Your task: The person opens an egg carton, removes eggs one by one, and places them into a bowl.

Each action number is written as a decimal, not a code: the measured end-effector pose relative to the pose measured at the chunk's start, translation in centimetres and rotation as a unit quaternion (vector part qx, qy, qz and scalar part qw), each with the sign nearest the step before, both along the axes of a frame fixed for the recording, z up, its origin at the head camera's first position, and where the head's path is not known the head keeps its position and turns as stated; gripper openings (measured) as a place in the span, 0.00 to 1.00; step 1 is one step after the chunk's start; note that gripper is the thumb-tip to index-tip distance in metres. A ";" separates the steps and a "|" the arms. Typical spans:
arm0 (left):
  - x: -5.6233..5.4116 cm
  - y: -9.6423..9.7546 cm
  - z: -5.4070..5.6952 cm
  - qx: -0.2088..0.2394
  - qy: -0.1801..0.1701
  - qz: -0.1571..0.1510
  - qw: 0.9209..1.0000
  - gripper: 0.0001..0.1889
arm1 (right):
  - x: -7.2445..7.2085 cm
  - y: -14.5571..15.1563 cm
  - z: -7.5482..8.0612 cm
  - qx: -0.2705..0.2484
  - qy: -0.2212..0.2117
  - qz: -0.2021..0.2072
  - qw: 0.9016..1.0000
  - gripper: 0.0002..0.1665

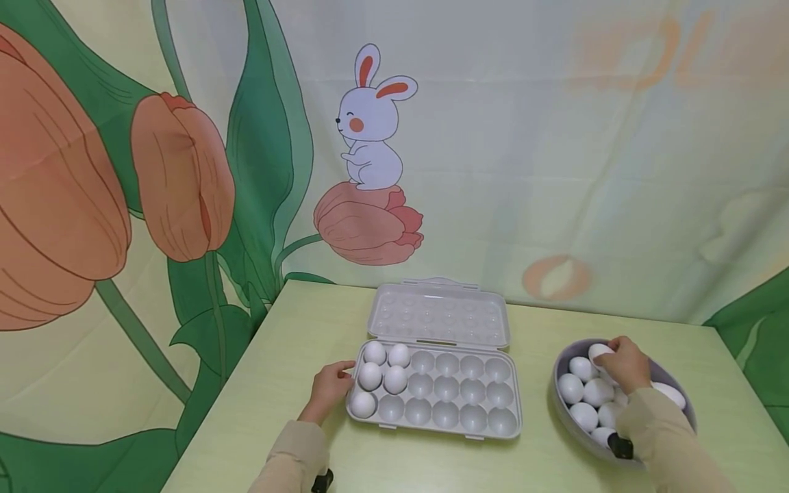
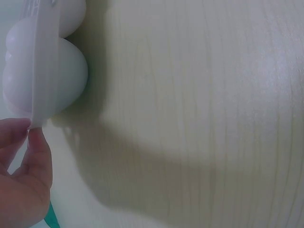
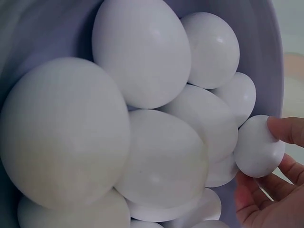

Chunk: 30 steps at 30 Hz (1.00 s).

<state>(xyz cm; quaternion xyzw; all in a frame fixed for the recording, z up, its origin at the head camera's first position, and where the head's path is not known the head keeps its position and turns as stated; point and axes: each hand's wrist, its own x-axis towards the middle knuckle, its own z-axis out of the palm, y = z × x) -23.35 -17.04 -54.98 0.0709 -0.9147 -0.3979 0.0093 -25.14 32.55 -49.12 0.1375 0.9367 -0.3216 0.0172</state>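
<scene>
A grey plastic egg tray point(image 1: 456, 427) lies on the table with its lid point(image 1: 440, 311) folded back. Several white eggs point(image 1: 370, 376) fill the left end of its three rows; the cups to the right hold none. My left hand point(image 1: 331, 385) pinches the tray's left rim between thumb and fingertips, as the left wrist view shows. Over at the right, a grey bowl point(image 1: 562, 409) holds many white eggs point(image 3: 159, 159). Inside it, near the far wall, my right hand point(image 1: 627, 366) grips one egg point(image 3: 260, 146) with thumb and fingers. The right forearm hides part of the bowl.
A pale wood-grain table point(image 1: 308, 311) carries both tray and bowl, with a strip of tabletop between them. Behind its back edge hangs a cloth point(image 1: 493, 171) printed with tulips and a rabbit.
</scene>
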 end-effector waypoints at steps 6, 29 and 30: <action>-0.1 0.0 0.1 0.000 -0.009 0.004 1.000 0.20 | 0.0 0.1 0.0 -0.001 -0.008 0.009 1.000 0.25; 0.3 0.3 0.8 0.003 -0.007 0.001 1.000 0.19 | -1.6 -1.9 4.1 -0.037 0.025 0.030 0.999 0.31; 0.3 0.3 0.8 0.004 -0.008 0.003 1.000 0.19 | -1.8 -2.4 4.4 -0.035 0.029 0.038 0.998 0.30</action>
